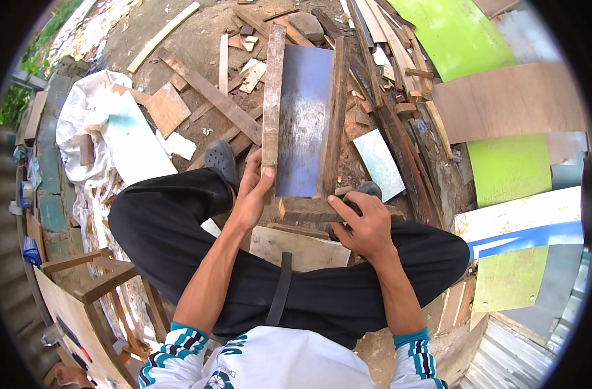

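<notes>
Between my knees stands a trough-like wooden frame, with a left batten [272, 97], a darker right batten [335, 117] and a blue-grey panel [304, 123] between them. My left hand [252, 191] closes around the lower end of the left batten, thumb on its top face. A short wooden block [306, 210] lies across the frame's near end. My right hand [367, 223] is bent over this block, index finger on top near the right batten and thumb below. Part of the block is hidden under that hand.
Wood scraps and a long plank [212, 97] litter the ground ahead. A white sack [82, 117] lies left; green sheets [510, 168] and long timbers [400, 129] lie right. A wooden stand [108, 282] is by my left knee. Another person's hand [72, 376] shows at lower left.
</notes>
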Demonstrator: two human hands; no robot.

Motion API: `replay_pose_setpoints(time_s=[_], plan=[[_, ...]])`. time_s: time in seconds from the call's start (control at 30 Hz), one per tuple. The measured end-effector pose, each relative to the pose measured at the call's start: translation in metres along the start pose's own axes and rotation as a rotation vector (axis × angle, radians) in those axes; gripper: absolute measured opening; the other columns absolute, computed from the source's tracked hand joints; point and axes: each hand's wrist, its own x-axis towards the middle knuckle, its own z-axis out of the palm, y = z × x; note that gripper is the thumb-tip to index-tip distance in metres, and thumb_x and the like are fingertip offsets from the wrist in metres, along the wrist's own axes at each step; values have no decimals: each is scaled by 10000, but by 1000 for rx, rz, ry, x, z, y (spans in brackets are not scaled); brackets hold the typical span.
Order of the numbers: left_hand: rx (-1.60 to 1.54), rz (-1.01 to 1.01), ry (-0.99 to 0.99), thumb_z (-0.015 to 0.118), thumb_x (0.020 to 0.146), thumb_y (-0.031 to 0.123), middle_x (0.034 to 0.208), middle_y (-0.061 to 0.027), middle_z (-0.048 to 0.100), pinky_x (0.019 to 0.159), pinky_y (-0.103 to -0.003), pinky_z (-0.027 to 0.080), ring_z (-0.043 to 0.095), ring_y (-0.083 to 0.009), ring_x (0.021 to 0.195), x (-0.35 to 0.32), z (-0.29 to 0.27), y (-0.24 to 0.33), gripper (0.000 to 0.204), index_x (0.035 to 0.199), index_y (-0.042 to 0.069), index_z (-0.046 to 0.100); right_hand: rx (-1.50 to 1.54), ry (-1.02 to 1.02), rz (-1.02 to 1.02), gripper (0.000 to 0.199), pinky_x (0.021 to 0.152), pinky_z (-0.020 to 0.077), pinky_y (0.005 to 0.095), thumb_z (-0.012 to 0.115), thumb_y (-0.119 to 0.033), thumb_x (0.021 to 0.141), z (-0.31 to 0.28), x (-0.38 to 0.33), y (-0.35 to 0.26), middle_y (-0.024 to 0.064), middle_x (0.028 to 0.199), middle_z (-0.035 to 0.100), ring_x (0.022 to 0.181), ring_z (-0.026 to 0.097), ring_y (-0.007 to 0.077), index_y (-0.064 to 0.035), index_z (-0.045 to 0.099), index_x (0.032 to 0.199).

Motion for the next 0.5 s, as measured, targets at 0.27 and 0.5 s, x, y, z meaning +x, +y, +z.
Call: replay_pose_setpoints(time_s=[0.27,0.5], plan=[[132,0,-137,661,984,385,1370,-43,543,1074,-316,342,477,-144,1255,-2,-11,8,708,1526,60,342,408,299,662,420,735,498,325,640,-346,1003,-48,41,20,75,874,638,794,610,163,23,569,1189],[-120,-196,-240,803,861,380,1319,6,592,1010,-279,399,531,-113,1178,-4,-36,-6,819,1504,46,422,893,436,656,554,697,512,270,751,-399,916,-65,67,53,97,1091,661,786,598,103,-1,543,1239]])
